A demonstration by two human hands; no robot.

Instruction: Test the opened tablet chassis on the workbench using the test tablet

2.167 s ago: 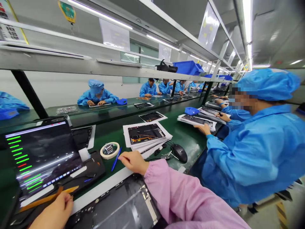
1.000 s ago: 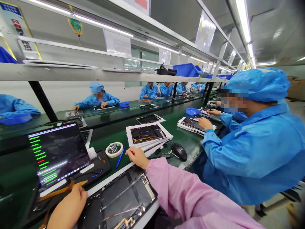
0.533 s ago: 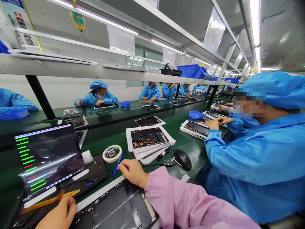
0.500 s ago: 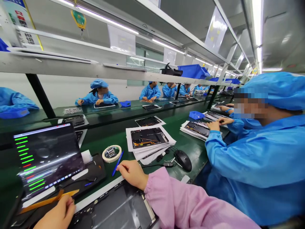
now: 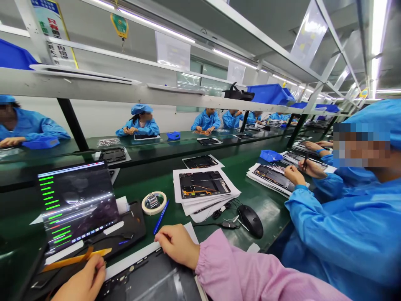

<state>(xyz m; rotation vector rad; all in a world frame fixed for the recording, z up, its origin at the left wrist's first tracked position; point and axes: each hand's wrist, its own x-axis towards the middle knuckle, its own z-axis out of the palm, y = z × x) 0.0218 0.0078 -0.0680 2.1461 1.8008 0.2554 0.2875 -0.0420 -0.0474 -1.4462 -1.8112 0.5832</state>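
Observation:
An opened tablet [image 5: 150, 276] with a dark inner face lies on white paper [image 5: 140, 256] at the bottom of the head view. My right hand [image 5: 178, 246] rests over its far edge, with thumb and fingers curled together; anything between them is hidden. My left hand [image 5: 83, 279] is at the tablet's left side, its fingers closed in a pinch. Just behind those fingers runs an orange-yellow flat strip [image 5: 73, 260]; I cannot tell whether they grip it. A lit screen [image 5: 78, 205] with green and red bars stands beyond my left hand.
A blue pen [image 5: 161, 217] and a tape roll [image 5: 154, 203] lie beyond my right hand. A black mouse [image 5: 250, 220], cables and a stack of papers with an opened tablet [image 5: 203, 184] are further right. A co-worker in blue [image 5: 344, 225] sits close at the right.
The view has swung left, so everything appears further right. My hands keep nearly the same poses by the tablet. The right-hand co-worker now has one hand raised with a dark thin object.

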